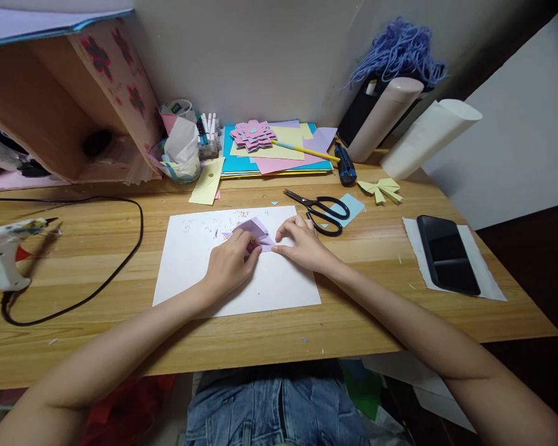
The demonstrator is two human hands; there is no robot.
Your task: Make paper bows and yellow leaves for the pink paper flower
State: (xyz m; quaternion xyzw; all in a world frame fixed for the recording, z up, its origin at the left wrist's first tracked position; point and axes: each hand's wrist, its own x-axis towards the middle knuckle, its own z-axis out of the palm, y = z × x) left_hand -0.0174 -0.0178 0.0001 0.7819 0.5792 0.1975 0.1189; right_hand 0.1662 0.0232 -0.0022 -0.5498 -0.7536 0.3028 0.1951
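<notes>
A small folded piece of lilac paper [253, 231] lies on a white sheet [199, 266] in the middle of the wooden desk. My left hand [230, 263] presses on the paper's left side with its fingers curled and pinched on the fold. My right hand [302, 243] pinches the paper's right corner with fingertips together. Parts of the paper are hidden under both hands.
Black scissors [320, 212] lie just right of my right hand on a light blue scrap. A glue gun [4, 248] with its black cord [121, 260] sits at left. A phone [447, 254], a yellow paper bow [382, 189], stacked coloured paper [279, 158] and a paper flower [253, 135] are behind.
</notes>
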